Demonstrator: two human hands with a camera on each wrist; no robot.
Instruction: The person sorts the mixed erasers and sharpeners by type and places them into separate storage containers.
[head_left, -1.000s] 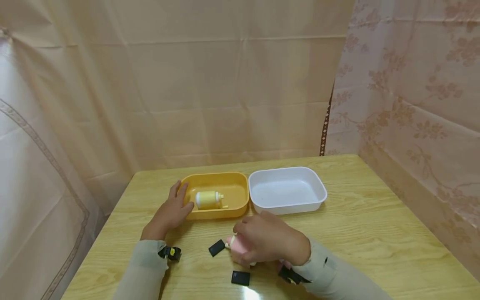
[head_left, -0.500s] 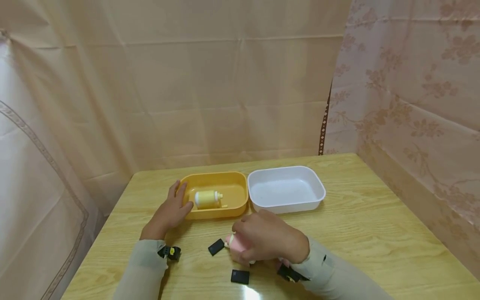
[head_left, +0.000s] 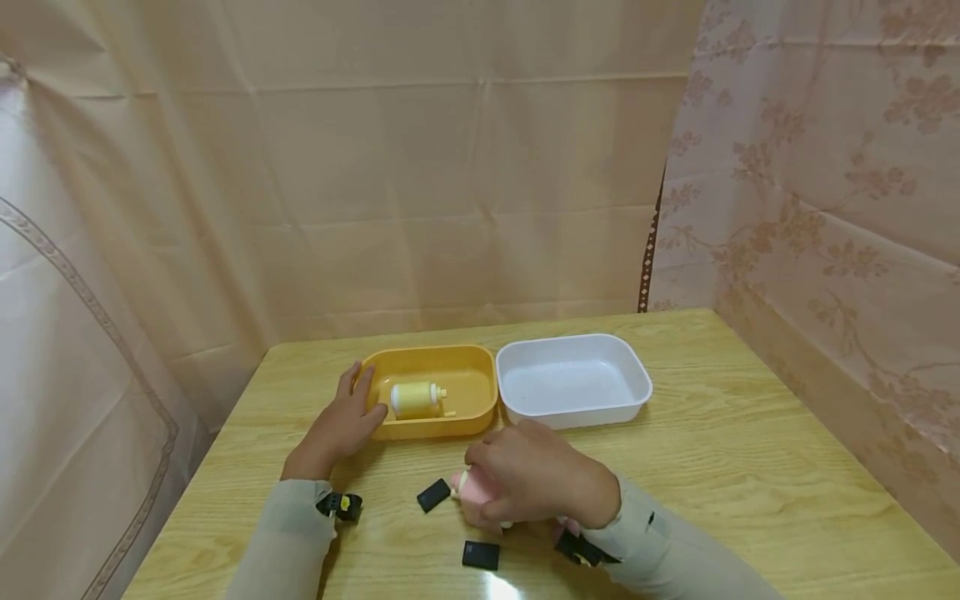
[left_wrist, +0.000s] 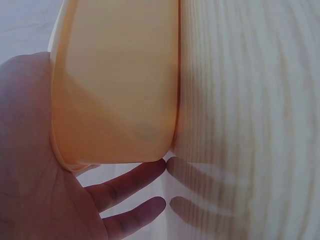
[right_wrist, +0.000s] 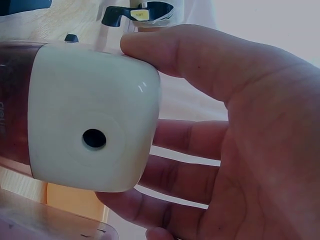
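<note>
In the head view my right hand grips a pink pencil sharpener low over the front middle of the table. In the right wrist view the sharpener's cream end with a round dark hole lies between thumb and fingers. My left hand holds the left end of an orange-yellow tray, thumb over the near rim. In the left wrist view, the fingers lie against the tray's outer wall. A yellow pencil sharpener lies on its side inside that tray.
A white tray stands beside the orange-yellow one. Two small flat black blocks lie on the wooden table near the pink sharpener. Something pink shows under the right wrist, mostly hidden. Curtains hang behind the table.
</note>
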